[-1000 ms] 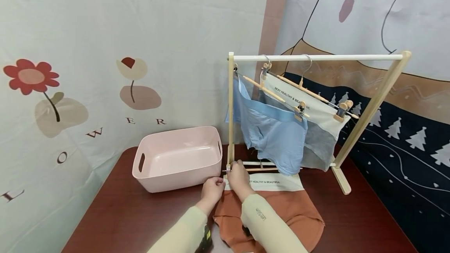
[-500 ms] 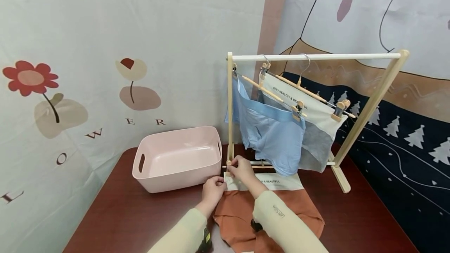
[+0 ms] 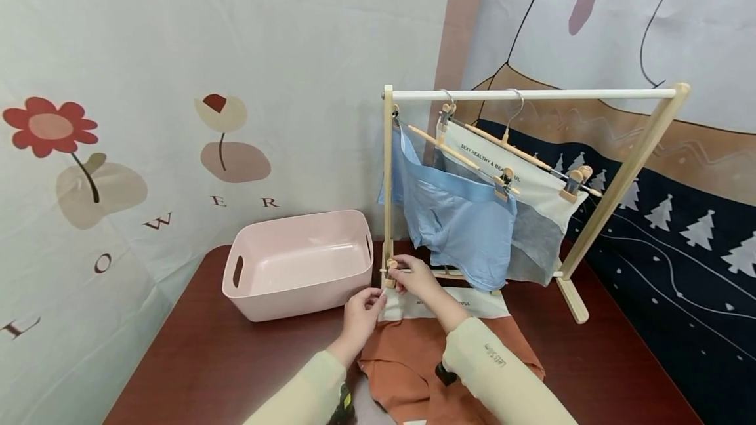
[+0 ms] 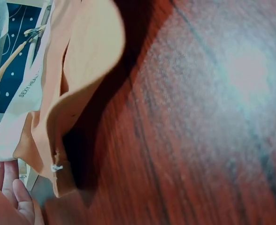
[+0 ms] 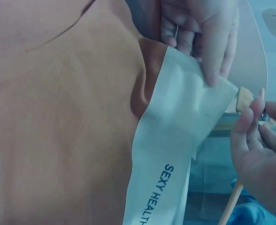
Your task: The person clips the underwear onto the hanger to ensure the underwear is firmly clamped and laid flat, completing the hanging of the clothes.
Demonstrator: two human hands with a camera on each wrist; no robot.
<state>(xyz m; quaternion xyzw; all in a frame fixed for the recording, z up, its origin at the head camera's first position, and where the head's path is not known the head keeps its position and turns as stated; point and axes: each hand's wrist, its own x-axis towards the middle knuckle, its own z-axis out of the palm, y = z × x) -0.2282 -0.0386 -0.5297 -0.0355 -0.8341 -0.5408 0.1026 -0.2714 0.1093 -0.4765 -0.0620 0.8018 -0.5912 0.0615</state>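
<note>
A pair of rust-orange underpants (image 3: 407,353) lies on the table, its white waistband (image 3: 484,300) towards the rack. My left hand (image 3: 359,317) pinches the left corner of that waistband; the right wrist view shows thumb and fingers on the cloth. Just beyond it, my right hand (image 3: 420,279) holds the wooden clip (image 5: 244,99) at the left end of a clip hanger. In the right wrist view, the waistband corner reaches close to the clip; whether it sits between the clip's jaws I cannot tell. Blue underpants partly hide the hanger's bar (image 5: 232,204).
A wooden rack (image 3: 388,169) with a white top rail stands behind the hands. Blue underpants (image 3: 461,215) and grey underpants (image 3: 534,241) with a white waistband hang from it on clip hangers. Left of the hands sits a pink basin (image 3: 295,303).
My right hand has lifted the hanger's left clip slightly and shifted right at the wrist. My left hand has raised the waistband corner a little towards the clip.
</note>
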